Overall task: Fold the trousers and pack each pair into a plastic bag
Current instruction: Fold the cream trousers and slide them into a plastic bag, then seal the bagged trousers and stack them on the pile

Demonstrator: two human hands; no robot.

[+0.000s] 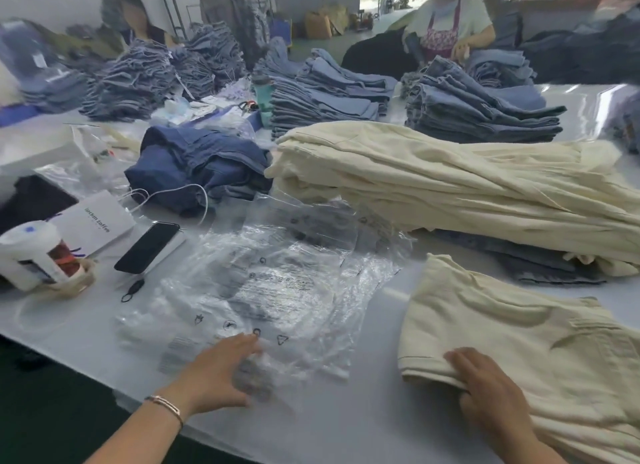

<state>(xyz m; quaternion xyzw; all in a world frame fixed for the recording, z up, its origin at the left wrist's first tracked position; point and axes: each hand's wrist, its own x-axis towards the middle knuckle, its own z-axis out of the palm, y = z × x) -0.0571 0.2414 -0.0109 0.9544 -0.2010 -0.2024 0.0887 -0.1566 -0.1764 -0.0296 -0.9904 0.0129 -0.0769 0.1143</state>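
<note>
Head view: left hand [221,370] lies flat-fingered on the clear plastic bags [277,290] and should peel one off, while right hand [485,387] pinches the folded cream trousers [512,342] steady.

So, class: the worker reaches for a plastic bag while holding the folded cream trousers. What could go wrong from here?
1. The clear bags overlap in a loose heap, so the left hand may lift several at once.
2. The right hand grips only one edge of the folded cream trousers; lifting them could undo the fold.

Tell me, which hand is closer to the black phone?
Left. The left hand rests on the plastic bags just below the phone; the right hand holds cream trousers far right.
</note>
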